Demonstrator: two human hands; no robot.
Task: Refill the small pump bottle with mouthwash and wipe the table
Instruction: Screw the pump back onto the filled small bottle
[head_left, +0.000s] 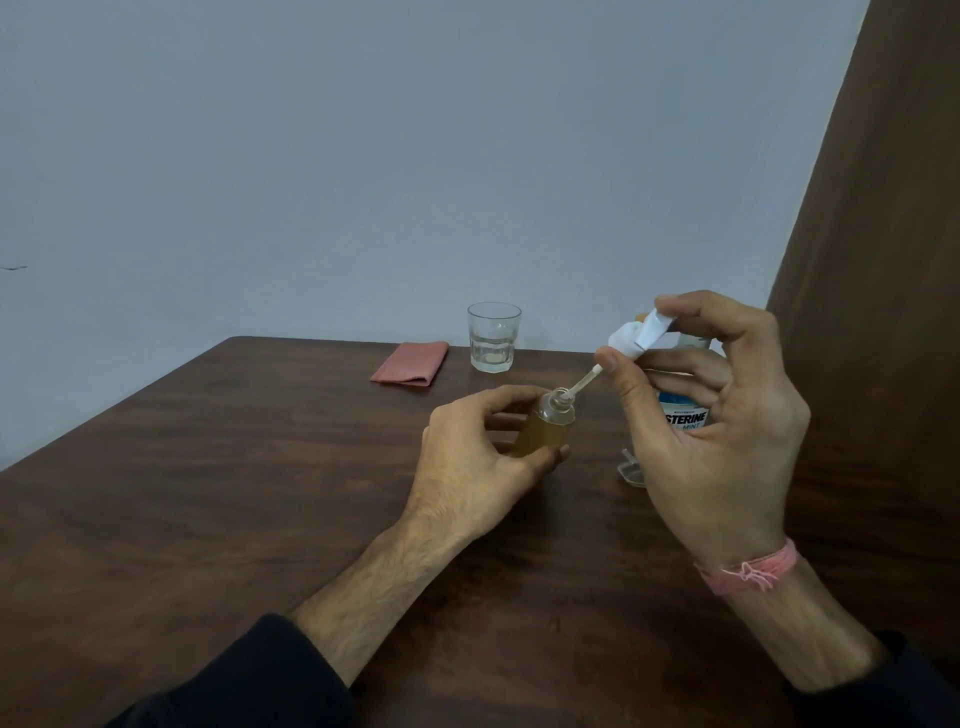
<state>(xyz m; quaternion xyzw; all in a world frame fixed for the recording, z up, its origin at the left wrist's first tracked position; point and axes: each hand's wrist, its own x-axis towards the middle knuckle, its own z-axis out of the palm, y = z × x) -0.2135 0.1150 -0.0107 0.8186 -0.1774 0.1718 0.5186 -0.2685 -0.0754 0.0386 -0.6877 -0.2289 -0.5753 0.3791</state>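
Note:
My left hand grips the small clear pump bottle, which stands on the brown wooden table and holds amber liquid. Its neck is uncapped. My right hand holds the white pump head above and to the right of the bottle, tilted. The pump's thin dip tube slants down with its tip in the bottle's mouth. Behind my right hand stands the mouthwash bottle, mostly hidden, with part of its blue and white label showing. A folded pink cloth lies at the far side of the table.
A clear glass with a little liquid in it stands near the table's far edge, right of the cloth. A small clear cap lies on the table by my right palm. A brown curtain hangs at the right.

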